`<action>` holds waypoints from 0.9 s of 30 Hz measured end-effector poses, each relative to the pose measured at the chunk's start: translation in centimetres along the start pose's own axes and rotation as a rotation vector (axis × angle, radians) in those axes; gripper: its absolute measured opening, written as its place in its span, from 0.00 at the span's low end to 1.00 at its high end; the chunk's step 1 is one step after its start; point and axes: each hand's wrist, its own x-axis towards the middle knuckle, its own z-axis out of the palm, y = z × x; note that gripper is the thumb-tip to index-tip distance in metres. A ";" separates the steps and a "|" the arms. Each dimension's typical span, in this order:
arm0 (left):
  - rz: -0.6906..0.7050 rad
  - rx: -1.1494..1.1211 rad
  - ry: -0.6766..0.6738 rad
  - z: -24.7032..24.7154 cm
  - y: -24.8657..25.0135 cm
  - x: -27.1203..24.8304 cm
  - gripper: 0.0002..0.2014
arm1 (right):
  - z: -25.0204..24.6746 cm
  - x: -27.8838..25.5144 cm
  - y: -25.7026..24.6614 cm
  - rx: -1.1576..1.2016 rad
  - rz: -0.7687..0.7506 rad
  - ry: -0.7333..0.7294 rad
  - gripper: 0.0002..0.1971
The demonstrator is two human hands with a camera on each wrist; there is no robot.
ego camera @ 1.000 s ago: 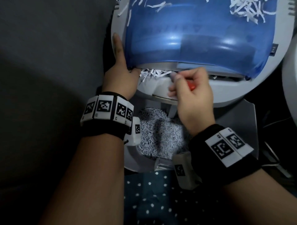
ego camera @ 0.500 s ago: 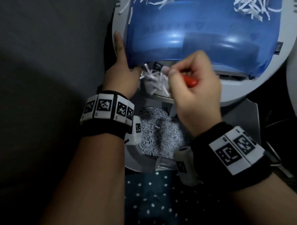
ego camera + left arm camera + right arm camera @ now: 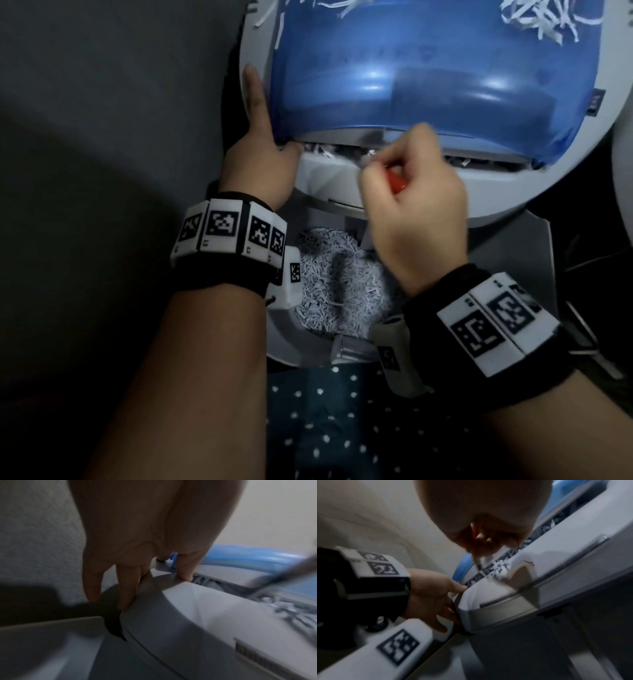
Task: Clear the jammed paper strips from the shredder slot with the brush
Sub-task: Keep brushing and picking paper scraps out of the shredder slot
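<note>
A grey shredder head [image 3: 329, 178] with a blue translucent cover [image 3: 411, 68] lies tilted over its bin. White paper strips [image 3: 322, 150] fill the slot under the cover's near edge. My left hand [image 3: 263, 137] presses against the head's left corner, fingers straight down the side [image 3: 126, 595] and thumb on top beside the slot. My right hand [image 3: 394, 161] grips a brush by its red handle [image 3: 397, 181]. The brush tip [image 3: 479, 561] is blurred and sits in the strips [image 3: 500, 566] at the slot. The bristles are hidden by my fingers in the head view.
The open bin [image 3: 342, 281] below the head holds a heap of shredded paper. Loose strips [image 3: 534, 17] lie on the blue cover's far right. Dotted dark fabric [image 3: 342, 428] lies at the bottom, a grey wall [image 3: 102, 137] to the left, cables [image 3: 589, 260] to the right.
My right hand lifted the brush with a clump of strips out over the grey lip, then came back down to the slot. That clump is gone from the lip. My left hand has not moved.
</note>
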 end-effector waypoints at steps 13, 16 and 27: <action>0.005 0.018 -0.029 -0.3 0.2 -0.2 0.44 | -0.3 0.0 -0.3 0.041 -0.002 0.146 0.07; -0.006 0.009 -0.024 -0.2 0.3 -0.2 0.45 | 0.1 -0.4 -1.1 0.161 -0.040 0.063 0.06; 0.006 0.015 -0.028 -0.3 0.3 -0.2 0.44 | 0.9 -0.2 0.4 0.180 0.048 -0.006 0.04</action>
